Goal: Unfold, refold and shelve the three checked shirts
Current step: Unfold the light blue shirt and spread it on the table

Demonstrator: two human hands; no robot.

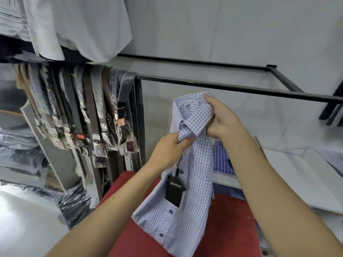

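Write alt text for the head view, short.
Both hands hold up a pale blue checked shirt by its collar over a red surface: left hand, right hand. A black tag hangs from it; belts hang at left.

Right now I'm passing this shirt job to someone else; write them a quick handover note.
Left hand grips the light checked shirt just below the collar; right hand grips the collar itself.
The shirt hangs in the air above the red surface, black tag dangling.
A darker blue checked shirt lies behind it on the white shelf. The third shirt cannot be made out.
Done: this shirt is lifted and opened out.
Left: refold it, shelve it, then handle the others.
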